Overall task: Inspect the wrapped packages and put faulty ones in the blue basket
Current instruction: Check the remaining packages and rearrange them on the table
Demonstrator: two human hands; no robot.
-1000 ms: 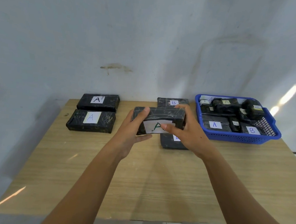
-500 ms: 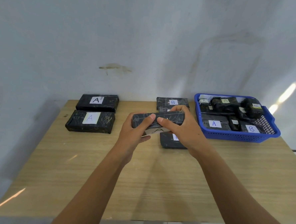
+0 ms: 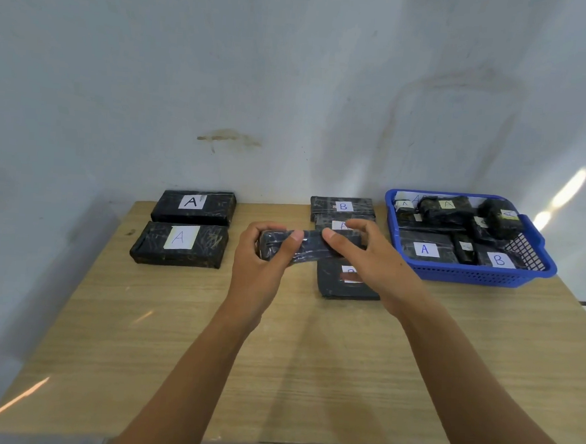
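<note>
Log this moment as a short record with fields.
Held item: black wrapped package, label not visible
Left hand: grips its left end
Right hand: pinches its right part
Blue basket: at right, holds several packages
Left side: far A package, near A package
Back centre: B package

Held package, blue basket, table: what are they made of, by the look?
Held package: glossy black plastic film, going by the shiny creases and what look like clear tape bands; contents hidden. Blue basket: probably moulded plastic, with perforated walls and uniform colour. Table: wood-grain top, smooth with a slight sheen; laminate or veneer, cannot tell which.
</note>
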